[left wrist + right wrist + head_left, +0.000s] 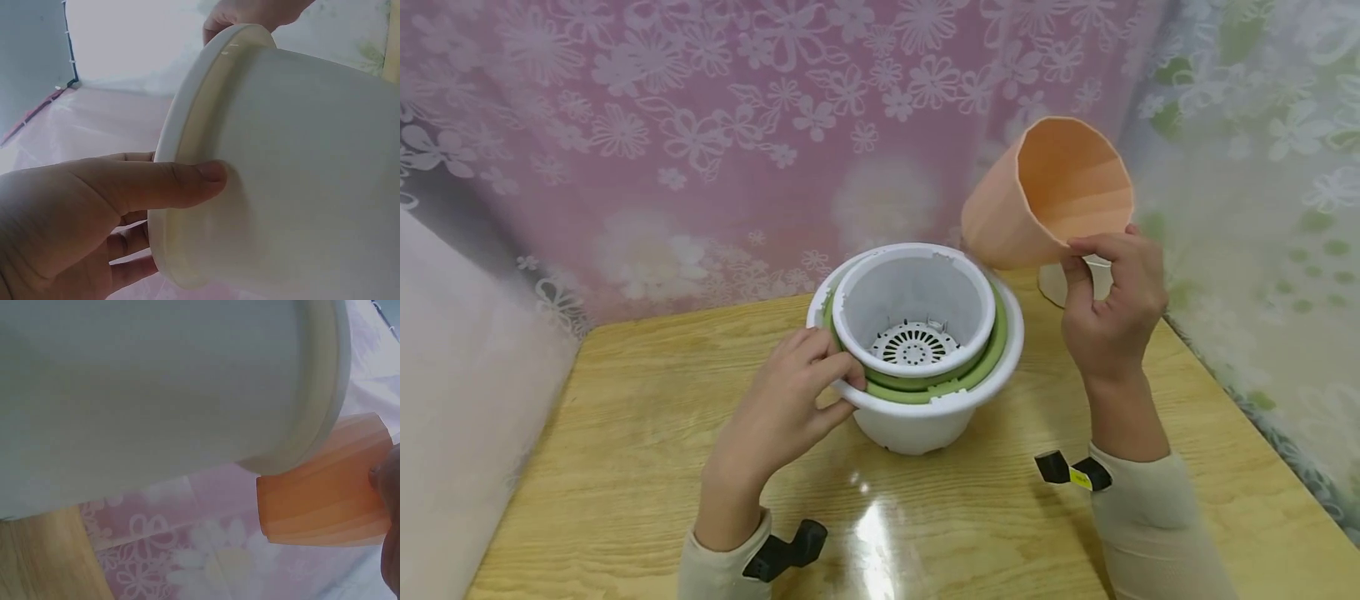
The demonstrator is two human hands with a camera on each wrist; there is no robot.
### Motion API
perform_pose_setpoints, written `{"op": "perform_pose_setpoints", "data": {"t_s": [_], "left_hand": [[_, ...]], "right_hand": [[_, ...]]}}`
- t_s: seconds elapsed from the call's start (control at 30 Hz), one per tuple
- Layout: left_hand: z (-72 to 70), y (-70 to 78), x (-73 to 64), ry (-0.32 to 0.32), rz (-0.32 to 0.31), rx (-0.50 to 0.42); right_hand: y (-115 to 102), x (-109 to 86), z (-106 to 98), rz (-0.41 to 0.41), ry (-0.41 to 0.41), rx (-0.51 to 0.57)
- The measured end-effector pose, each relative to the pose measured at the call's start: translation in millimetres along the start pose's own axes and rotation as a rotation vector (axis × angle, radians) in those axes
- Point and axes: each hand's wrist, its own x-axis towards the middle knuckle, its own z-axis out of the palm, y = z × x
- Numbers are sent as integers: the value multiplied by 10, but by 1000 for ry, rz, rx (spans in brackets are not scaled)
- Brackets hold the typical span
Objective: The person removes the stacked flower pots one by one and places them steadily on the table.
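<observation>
Now we gripped the white pot (pixel 913 427) (left hand (pixel 797 387), eight o'clock), pinched the peach pot (pixel 1048 200) (right hand (pixel 1112 296), two o'clock): likely stacking or unstacking; next needed steady holding

Left hand (pixel 69 206) gripping the rim (pixel 194 94) of a white pot (pixel 312 137) that fills the right side, its mouth turned left. The thumb (pixel 181 184) crosses onto the smooth outer wall; the fingers reach behind. At the top, part of the right hand (pixel 256 14) shows beside the rim. Beyond are a pale pink backdrop (pixel 119 125) and a grey surface (pixel 31 56)
</observation>
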Motion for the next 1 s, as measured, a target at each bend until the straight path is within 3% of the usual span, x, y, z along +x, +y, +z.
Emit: {"op": "perform_pose_setpoints", "data": {"t_s": [0.37,0.73,1.0], "left_hand": [[-119,-1,-99,-36,-46,-7],[-160,24,-131,-63,-62,-12],[-149,9,-113,-58,-52,-4]], "right_hand": [[449,-120,126,-17,-194,-85],[845,-157,252,-157,-471,-203],[1072,-193,314,-217,-601,-227]]}}
